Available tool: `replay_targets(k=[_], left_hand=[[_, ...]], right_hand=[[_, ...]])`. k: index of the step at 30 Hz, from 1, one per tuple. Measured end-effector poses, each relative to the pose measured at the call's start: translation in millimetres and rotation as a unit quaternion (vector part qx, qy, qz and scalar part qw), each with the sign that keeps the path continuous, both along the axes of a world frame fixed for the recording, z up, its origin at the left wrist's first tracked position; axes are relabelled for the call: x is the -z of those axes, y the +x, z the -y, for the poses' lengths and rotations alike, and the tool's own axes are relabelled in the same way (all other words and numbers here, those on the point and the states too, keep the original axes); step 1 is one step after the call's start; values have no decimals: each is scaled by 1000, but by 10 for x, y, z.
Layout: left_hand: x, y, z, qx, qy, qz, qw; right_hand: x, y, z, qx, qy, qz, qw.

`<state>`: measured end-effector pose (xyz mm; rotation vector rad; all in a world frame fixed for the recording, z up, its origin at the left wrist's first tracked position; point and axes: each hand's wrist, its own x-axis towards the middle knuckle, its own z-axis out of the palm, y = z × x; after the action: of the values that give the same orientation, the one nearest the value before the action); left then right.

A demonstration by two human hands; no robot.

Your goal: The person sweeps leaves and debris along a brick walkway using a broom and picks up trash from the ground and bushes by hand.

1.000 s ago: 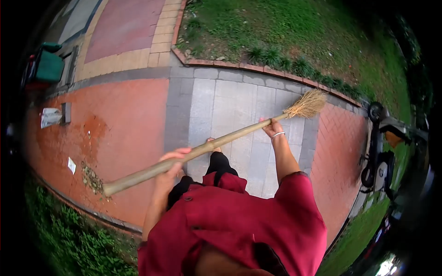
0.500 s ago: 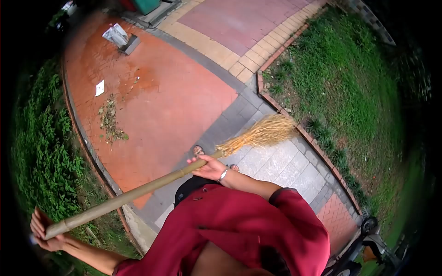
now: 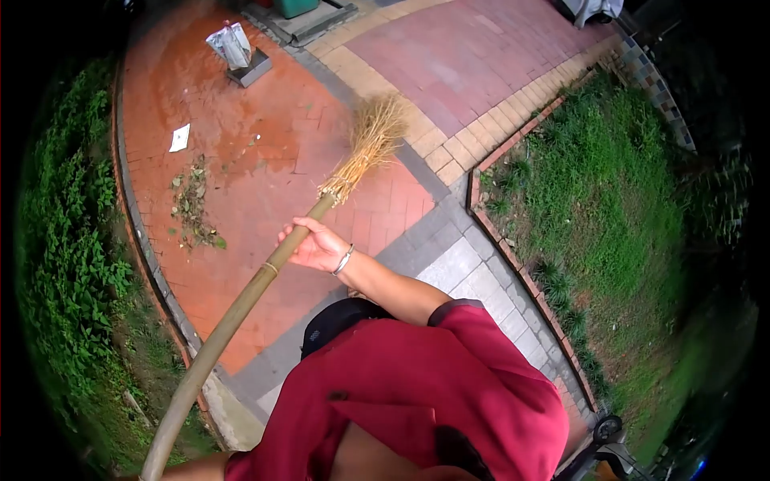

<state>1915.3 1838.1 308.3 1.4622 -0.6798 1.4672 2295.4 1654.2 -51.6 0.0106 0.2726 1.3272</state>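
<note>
A long broom (image 3: pixel 233 321) with a pale wooden handle slants from the bottom left up to the middle of the view. My right hand (image 3: pixel 317 244), with a silver band on its wrist, is closed round the handle just below the bristles. The straw bristles (image 3: pixel 370 144) point up and away over the red paving. Only my left forearm (image 3: pixel 196 466) shows at the bottom edge, beside the handle's lower part; the left hand itself is out of view.
Dry leaves (image 3: pixel 192 204) and a white paper (image 3: pixel 180 138) lie on the red paving (image 3: pixel 265 184). Beyond them a silvery bag (image 3: pixel 231 46) leans on a grey block (image 3: pixel 250 67). Brick edging (image 3: pixel 529 280) borders the grass at right; green plants (image 3: pixel 72 264) grow at left.
The broom has swung from pointing right to pointing up and left, its bristles now over the red paving. My right hand moved forward and left with it. My left hand dropped out of view.
</note>
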Motion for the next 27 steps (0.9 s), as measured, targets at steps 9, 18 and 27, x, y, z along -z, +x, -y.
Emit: replay_targets(k=[9, 18, 27], left_hand=[[2122, 2203, -469, 243, -502, 2, 830], [2582, 5253, 467, 133, -504, -249, 817], [1325, 5311, 433, -121, -338, -191, 914]], right_hand=[[732, 2073, 791, 99, -183, 74, 975], [2679, 4865, 1220, 101, -427, -82, 895], [1617, 4960, -1920, -87, -267, -25, 960]])
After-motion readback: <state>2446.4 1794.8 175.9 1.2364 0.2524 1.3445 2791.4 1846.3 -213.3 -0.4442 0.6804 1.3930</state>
